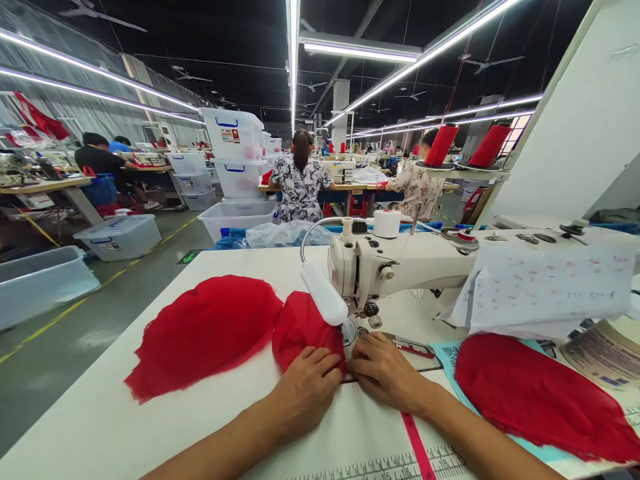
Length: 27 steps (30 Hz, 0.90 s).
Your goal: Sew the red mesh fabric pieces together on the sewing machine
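Note:
A sewing machine (400,263) stands on the white table, its needle area partly hidden by a white lamp head (324,293). Under the lamp lies a gathered piece of red fabric (300,327). My left hand (309,390) presses on its near edge, fingers curled down onto the cloth. Just right of the presser foot, my right hand (383,367) has its fingers bent together at the fabric's edge; what they pinch is hidden. A larger red fabric piece (210,330) lies flat to the left, touching the gathered one.
More red fabric (540,393) rests on a light blue sheet at the right, near a large tape roll (605,353). Paper (555,287) hangs from the machine. A printed ruler (395,467) runs along the front. Ahead, a person (301,177) sits by stacked plastic boxes (235,150).

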{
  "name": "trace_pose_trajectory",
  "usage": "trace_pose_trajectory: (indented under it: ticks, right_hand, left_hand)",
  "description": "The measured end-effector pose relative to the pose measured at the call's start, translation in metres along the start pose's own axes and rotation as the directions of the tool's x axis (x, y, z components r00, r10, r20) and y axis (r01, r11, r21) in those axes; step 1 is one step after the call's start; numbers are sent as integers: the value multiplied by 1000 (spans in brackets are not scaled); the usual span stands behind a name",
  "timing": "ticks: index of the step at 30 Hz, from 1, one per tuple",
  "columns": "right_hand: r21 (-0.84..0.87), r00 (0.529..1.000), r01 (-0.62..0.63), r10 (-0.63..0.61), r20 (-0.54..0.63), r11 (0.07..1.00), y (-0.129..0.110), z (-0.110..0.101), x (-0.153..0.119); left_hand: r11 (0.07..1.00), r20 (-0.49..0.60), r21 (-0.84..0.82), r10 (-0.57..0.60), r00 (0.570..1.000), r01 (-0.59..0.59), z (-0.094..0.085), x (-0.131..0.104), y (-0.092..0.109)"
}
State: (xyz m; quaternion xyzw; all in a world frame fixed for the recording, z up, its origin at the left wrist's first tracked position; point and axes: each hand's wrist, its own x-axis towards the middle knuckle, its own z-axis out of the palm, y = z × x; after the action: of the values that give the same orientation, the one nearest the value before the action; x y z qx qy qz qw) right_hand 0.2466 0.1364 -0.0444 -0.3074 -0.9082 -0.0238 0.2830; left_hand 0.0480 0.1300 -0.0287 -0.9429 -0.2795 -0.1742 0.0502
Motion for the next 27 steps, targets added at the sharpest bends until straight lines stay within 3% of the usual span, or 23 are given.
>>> trace_pose_trajectory:
  ticks: [10, 18, 27]
  right_hand:
    - [-109, 999, 33, -38, -36, 993, 2, 1, 3]
    - [-214, 998, -61, 65, 10, 975, 9, 4, 9]
    - [-168, 992, -123, 127, 17, 978, 8, 5, 9]
  left_hand:
    - [1000, -9, 17, -19, 1000, 19, 5, 0, -1]
    - [995, 53, 33, -98, 994, 97, 6, 8, -11]
    - [987, 99, 2, -161, 982, 161, 1, 16, -21]
